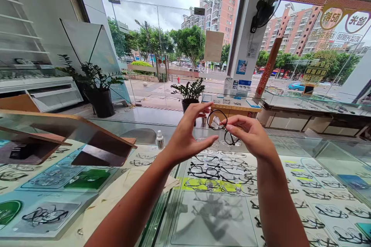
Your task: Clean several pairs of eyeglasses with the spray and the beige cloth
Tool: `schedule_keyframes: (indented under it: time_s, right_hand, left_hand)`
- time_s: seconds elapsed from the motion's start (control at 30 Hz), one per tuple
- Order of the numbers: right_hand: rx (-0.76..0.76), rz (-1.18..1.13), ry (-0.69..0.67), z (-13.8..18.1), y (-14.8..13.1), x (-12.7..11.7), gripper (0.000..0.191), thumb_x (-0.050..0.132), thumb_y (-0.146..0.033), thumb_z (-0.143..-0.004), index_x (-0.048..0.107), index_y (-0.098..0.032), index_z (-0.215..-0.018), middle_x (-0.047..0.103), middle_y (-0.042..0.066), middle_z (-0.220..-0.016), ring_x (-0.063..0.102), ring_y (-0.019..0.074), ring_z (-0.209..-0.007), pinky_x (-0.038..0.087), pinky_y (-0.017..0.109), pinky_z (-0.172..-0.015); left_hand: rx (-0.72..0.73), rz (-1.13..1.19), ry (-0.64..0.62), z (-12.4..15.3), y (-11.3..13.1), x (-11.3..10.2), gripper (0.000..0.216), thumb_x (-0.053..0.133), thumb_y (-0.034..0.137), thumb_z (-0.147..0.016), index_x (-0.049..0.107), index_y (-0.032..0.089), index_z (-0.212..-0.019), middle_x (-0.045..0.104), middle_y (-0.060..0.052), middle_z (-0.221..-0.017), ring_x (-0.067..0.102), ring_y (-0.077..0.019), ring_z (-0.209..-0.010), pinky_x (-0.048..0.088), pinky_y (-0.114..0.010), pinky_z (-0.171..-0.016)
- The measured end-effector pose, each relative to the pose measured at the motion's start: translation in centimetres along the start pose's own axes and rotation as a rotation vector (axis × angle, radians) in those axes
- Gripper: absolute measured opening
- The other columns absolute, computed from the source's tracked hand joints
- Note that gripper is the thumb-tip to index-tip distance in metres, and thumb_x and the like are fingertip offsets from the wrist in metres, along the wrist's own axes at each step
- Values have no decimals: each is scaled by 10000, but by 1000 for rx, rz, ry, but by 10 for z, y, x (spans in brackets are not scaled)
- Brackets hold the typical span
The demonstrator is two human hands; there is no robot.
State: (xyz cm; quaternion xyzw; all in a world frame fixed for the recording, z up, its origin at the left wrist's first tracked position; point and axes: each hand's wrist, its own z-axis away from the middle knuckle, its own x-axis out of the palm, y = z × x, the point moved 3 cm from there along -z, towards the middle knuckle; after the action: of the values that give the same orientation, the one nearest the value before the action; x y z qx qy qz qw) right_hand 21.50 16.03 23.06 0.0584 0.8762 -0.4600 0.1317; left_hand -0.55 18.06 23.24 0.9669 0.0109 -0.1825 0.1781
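A pair of dark round-framed eyeglasses (217,120) is held up over the glass counter, pinched by my right hand (251,133) near its middle. One round rim faces left, and the other hangs lower by my right fingers. A small whitish patch shows in the left rim; whether it is a cloth, a sticker or a reflection I cannot tell. My left hand (193,129) is just left of that rim, thumb and fingers spread apart. Its fingertips come close to the rim; contact is unclear. Below both hands lie rows of eyeglasses (204,170) in the display case.
A small white bottle (160,139) stands on the counter left of my left hand. Near it lie a cream cloth (116,197) and a tilted wooden-edged mirror or panel (101,154). More eyeglasses (330,211) fill the case at right. Potted plants (100,98) stand by the window.
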Motion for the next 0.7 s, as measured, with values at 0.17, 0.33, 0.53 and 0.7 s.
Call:
schedule_keyframes:
  time_s: [0.17, 0.33, 0.53, 0.7]
  right_hand:
    - [2, -150, 195, -5, 8, -5, 197, 863, -428, -827, 799, -252, -890, 814, 67, -1073, 722, 227, -994, 566, 405, -944]
    - [-20, -289, 197, -7, 9, -4, 139, 876, -376, -822, 820, -280, -906, 831, 42, -1099, 736, 211, -1042, 575, 362, -940]
    - [0, -355, 140, -7, 10, 3, 162, 894, -369, -805, 828, -277, -922, 839, 43, -1121, 753, 223, -1074, 583, 374, -970]
    - [-3, -365, 147, -6, 8, 7, 160, 894, -371, -810, 824, -283, -924, 838, 42, -1133, 751, 222, -1089, 577, 372, -976]
  left_hand:
    - [-309, 159, 126, 4, -33, 5, 561, 792, 341, -897, 584, 264, -1412, 670, -105, -1283, 646, -256, -1212, 528, -465, -1088]
    - [-844, 550, -6, 11, -63, 24, 490, 798, 465, -872, 668, 185, -1253, 724, -170, -1319, 692, -297, -1221, 490, -498, -1122]
    - [-941, 857, -6, 10, -60, 30, 539, 828, 521, -825, 683, 202, -1234, 658, -169, -1491, 646, -328, -1353, 450, -464, -1175]
    - [-1001, 786, 84, 14, -64, 30, 499, 867, 503, -776, 656, 211, -1122, 741, -147, -1305, 729, -306, -1181, 519, -430, -1041]
